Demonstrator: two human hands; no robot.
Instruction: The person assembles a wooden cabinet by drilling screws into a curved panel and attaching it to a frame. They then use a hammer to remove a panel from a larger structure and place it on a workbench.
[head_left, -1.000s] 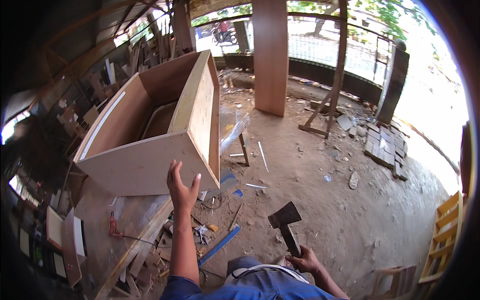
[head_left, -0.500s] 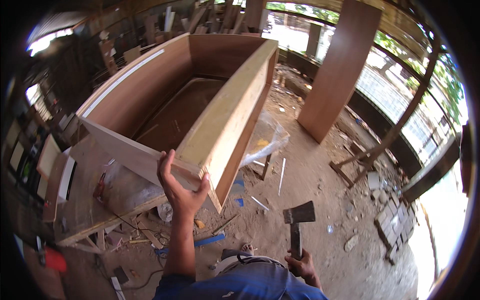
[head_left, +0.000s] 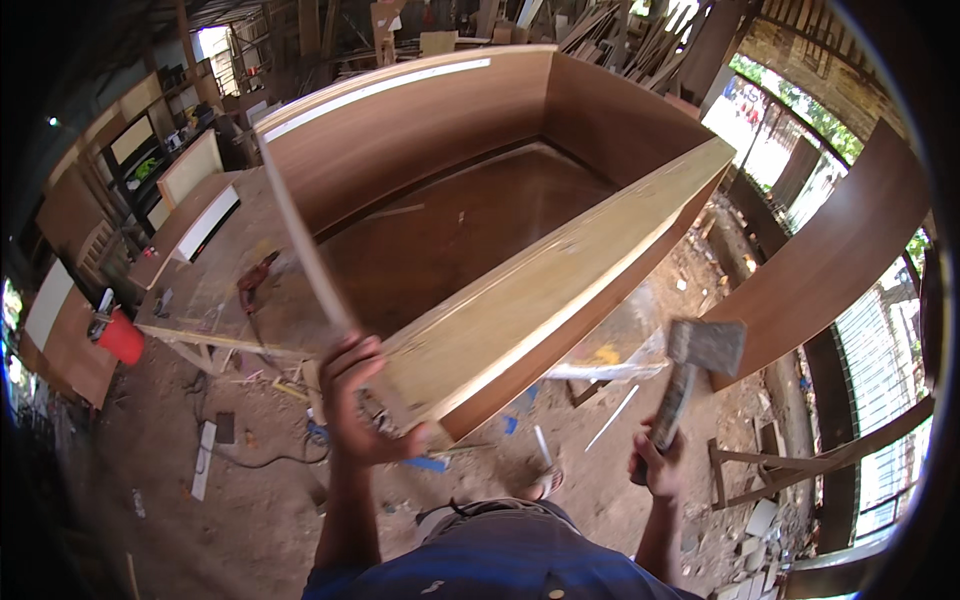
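Note:
A large open wooden cabinet carcass point(head_left: 430, 130) lies on the worktable, its hollow side up and its brown inner panels showing. At its near corner, my left hand point(head_left: 355, 405) grips the edge, fingers on one side and thumb stretched toward the underside. A pale raw plywood strip point(head_left: 560, 270) runs along the near right side of the carcass. Off to the right, my right hand point(head_left: 660, 462) is closed round the handle of a hatchet point(head_left: 708, 345). The hatchet's broad grey metal head points up, apart from the carcass.
A red power drill point(head_left: 258, 280) lies on the worktable point(head_left: 205, 300), its cord trailing down. A tall brown panel point(head_left: 840, 260) leans on the right. On the left stands a red bucket point(head_left: 121, 336). Offcuts and a cable lie on the dirt floor.
The view has swung left, so the carcass sits farther right in it. My right hand has raised the hatchet. My left hand remains at the carcass corner.

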